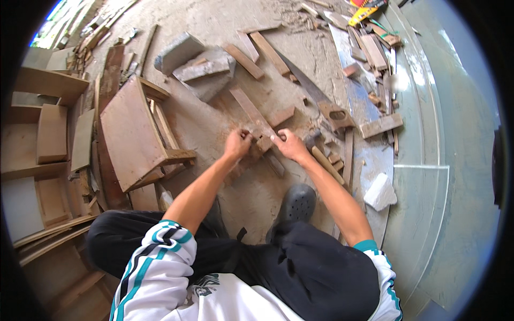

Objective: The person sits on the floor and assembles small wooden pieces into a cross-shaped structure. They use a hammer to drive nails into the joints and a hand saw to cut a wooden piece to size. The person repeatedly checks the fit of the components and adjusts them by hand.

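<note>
Fingers of the left hand [237, 144] curl, their hold unclear, while the right hand [291, 146] pinches a wooden strip [249, 108].

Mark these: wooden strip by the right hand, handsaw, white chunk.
Wooden strip [248, 108]: head view, middle of its upper face.
Handsaw [312, 90]: head view, on the blade.
White chunk [380, 191]: head view, middle of its face.

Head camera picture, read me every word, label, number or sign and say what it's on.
White shirt: a dark print on the front, creased, too unclear to read.
Yellow-and-red object, top right: any lettering is too small and blurred to read.
Handsaw: no lettering I can make out.
</note>
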Demonstrator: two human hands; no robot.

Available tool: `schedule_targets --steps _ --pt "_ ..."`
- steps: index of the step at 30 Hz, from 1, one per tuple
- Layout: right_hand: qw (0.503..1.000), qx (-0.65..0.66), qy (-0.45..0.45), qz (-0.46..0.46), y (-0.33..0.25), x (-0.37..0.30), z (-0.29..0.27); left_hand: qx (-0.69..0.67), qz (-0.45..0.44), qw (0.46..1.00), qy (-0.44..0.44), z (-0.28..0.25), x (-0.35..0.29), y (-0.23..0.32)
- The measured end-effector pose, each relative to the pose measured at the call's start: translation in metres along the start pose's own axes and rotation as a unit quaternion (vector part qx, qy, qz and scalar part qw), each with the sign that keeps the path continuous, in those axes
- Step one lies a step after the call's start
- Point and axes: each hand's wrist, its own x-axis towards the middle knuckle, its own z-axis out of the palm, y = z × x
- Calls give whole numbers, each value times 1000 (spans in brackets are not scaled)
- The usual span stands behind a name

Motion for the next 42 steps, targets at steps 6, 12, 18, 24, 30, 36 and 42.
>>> schedule_targets --steps 6,12,18,24,30,36,42 --pt "990 72 -108 60 2 20 18 -42 -128 990 -51 4 -4 13" --pt "951 279 -124 41 -17 -11 -9 -84 -124 987 -54 -19 -15 32" --pt "930 355 -71 -55 -58 6 -76 -211 -13 950 -229 -69 18 101" --pt "948 293 -69 -102 -188 16 -171 -126 167 968 -136 -181 43 205" --pt "984 -35 -2 -174 -274 45 -203 -61 154 986 -27 -259 49 257" --pt "909 -295 -131 -262 -340 44 -174 -67 65 993 66 -302 50 241" --pt "928 -320 30 -190 -365 38 -132 -86 36 992 79 -311 48 247"
